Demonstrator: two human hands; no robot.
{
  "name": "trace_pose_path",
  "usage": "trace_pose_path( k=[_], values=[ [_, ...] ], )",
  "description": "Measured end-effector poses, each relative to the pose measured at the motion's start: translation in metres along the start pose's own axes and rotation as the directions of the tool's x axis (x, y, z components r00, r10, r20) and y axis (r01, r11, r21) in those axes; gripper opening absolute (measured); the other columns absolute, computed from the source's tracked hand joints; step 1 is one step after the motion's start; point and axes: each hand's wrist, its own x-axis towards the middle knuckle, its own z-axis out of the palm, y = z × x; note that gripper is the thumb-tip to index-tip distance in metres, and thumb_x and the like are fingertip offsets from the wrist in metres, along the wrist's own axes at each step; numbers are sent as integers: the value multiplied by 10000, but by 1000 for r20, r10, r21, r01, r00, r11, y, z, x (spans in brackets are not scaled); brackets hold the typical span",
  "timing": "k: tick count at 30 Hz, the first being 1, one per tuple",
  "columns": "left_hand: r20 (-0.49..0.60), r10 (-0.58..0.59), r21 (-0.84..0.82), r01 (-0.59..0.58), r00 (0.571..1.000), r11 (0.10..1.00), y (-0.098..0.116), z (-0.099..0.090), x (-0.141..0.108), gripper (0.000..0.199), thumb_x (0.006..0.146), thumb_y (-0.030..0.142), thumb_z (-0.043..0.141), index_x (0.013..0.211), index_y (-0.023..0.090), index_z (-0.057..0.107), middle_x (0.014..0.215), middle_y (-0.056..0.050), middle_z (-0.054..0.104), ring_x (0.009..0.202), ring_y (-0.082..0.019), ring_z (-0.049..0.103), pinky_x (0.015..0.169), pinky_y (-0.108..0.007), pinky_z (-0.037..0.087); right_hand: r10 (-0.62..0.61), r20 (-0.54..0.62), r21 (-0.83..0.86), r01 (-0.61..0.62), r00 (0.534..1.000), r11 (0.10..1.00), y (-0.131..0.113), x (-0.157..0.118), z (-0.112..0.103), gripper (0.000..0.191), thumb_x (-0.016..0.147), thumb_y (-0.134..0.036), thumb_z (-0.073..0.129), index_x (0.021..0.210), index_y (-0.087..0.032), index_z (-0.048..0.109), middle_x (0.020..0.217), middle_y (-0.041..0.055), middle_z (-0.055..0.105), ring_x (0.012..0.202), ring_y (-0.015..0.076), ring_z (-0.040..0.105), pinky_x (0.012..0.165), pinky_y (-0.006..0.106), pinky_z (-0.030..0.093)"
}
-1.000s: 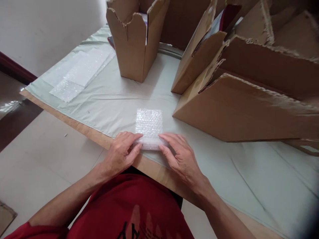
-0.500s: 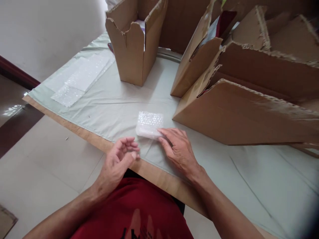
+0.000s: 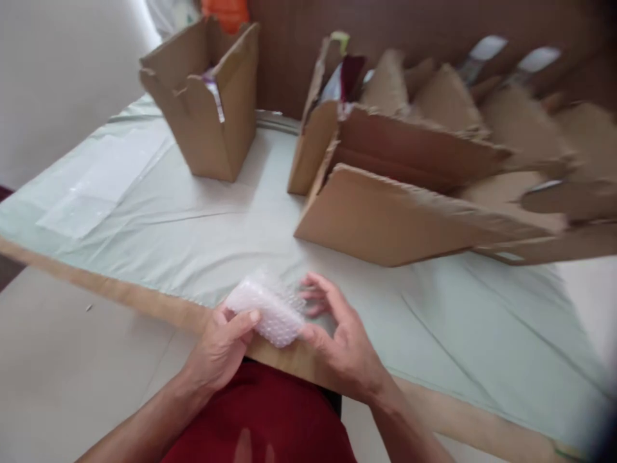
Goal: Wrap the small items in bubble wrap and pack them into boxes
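So there's a small bundle of bubble wrap [image 3: 265, 315], folded up into a flattish packet, sitting at a slant over the near edge of the worktop [image 3: 260, 241], right in front of the person. The left hand [image 3: 224, 344] has it pinched at the left end, thumb on top and fingers tucked underneath. The right hand [image 3: 340, 341] is at the other end, pretty much open: fingers spread and a bit curled, thumb right by the packet's right end. Can't tell if that thumb is actually pressing on it. There's a blurry see-through flap of wrap along the far side, near those right fingers.

The worktop has a wrinkly pale green cloth over it, with a brown strip showing along the near edge. Off to the left there are some flat bubble wrap sheets [image 3: 101, 183] lying overlapped. Further back stands a tall open-topped cardboard box [image 3: 207, 138] with something orange [image 3: 226, 14] behind it. To the right of that, a bunch of cut-down cardboard bins [image 3: 385, 222] stand close together.
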Motion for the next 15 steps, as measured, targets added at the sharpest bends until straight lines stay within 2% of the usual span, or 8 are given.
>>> trace_pose_path(
  k=[1,3,7,9,11,13,14,15],
  values=[
    [-5,-11,9,11,1000,1000,-2,3,0,504,705,355,898,1149,171,744,953,-79,789,1057,-317,717,933,-411,570,43,41,86,-47,998,995,1,-5,-1,714,842,-510,740,1451,-225,500,1361,119,639,1088,250,665,885,365,559],
    [1,-36,36,36,999,999,-5,9,2,511,721,365,891,1168,170,739,996,-88,786,1075,-323,709,939,-415,568,91,51,170,-99,995,981,1,-14,0,600,826,-416,755,1366,-222,580,1241,86,696,1014,217,679,869,328,560],
    [51,-40,137,33,998,990,-15,18,9,562,703,442,891,1166,164,734,1022,-103,778,1081,-350,698,927,-434,569,80,-134,195,-53,988,979,-2,-19,-4,281,844,-285,696,1117,-222,690,973,22,727,864,164,658,812,278,545],
    [94,-19,226,-3,995,974,-16,18,12,586,715,507,867,1174,174,720,1050,-113,774,1051,-354,706,890,-438,581,42,-185,198,-4,982,980,-6,-18,-17,241,838,-288,709,1070,-222,699,917,14,721,827,161,653,776,270,549],
    [163,90,343,-142,982,929,-9,19,16,601,766,555,810,1251,226,677,1162,-109,754,1063,-342,705,877,-435,588,-12,-220,179,52,976,982,-11,-18,-42,198,851,-286,710,1042,-232,705,887,9,720,797,161,661,737,269,559],
    [272,320,497,-418,907,761,7,26,22,583,843,517,745,1366,304,601,1333,-90,688,1153,-325,673,947,-448,571,-88,-282,122,126,956,985,-21,-17,-74,177,863,-278,718,1039,-254,710,899,9,734,782,167,681,689,267,569],
    [347,446,573,-563,825,595,19,34,25,571,872,459,724,1408,337,566,1412,-77,638,1221,-320,639,1010,-465,544,-129,-336,77,163,933,984,-27,-17,-92,178,865,-282,729,1042,-267,714,915,9,742,777,172,691,664,269,573],
    [439,547,627,-679,713,382,32,44,30,568,887,389,713,1429,355,546,1471,-67,591,1284,-318,599,1071,-485,507,-166,-409,23,192,897,981,-35,-17,-110,179,865,-290,741,1043,-281,720,932,10,748,775,179,698,645,273,576]
  ],
)
